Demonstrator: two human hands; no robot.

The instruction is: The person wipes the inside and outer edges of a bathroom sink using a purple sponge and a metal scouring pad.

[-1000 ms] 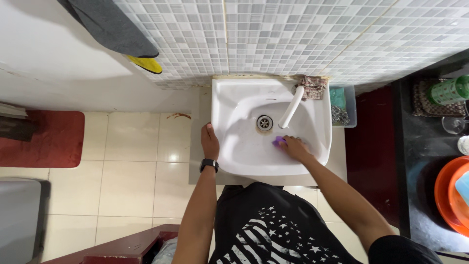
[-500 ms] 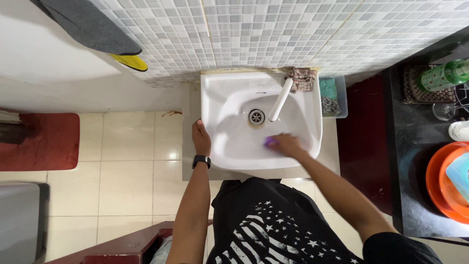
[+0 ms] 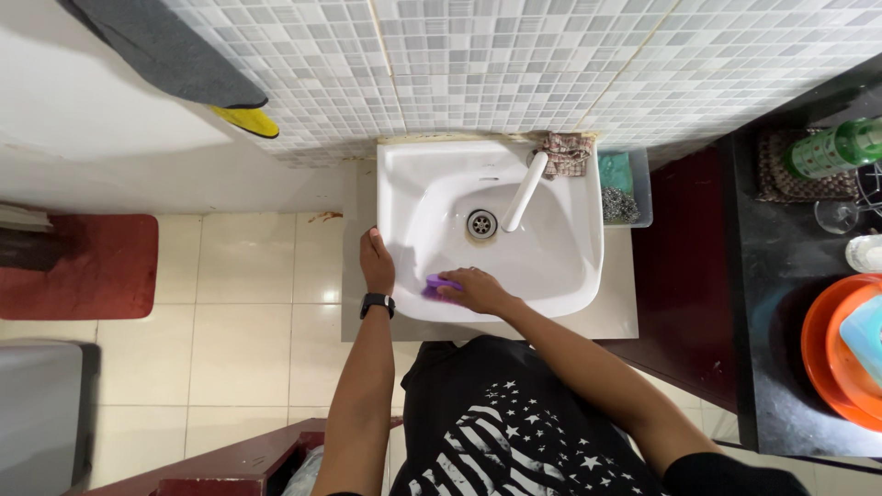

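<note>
A white wall-mounted sink (image 3: 570,266) with a metal drain (image 3: 481,223) and a white tap (image 3: 524,191) is below me. My right hand (image 3: 476,289) presses a purple scrubber (image 3: 437,286) against the near left inside of the basin. My left hand (image 3: 377,264), with a black watch on the wrist, grips the sink's left rim. I wear a black shirt with white stars and stripes.
A brown cloth (image 3: 564,152) lies at the sink's back rim; a clear box (image 3: 625,188) with a teal sponge and steel wool sits to its right. A dark counter (image 3: 790,303) holds a green bottle (image 3: 834,147) and an orange basin (image 3: 838,354). A red mat (image 3: 83,266) lies on the tiled floor at left.
My right hand has slid the purple scrubber from the basin's right side toward its near left. My left hand stays on the left rim.
</note>
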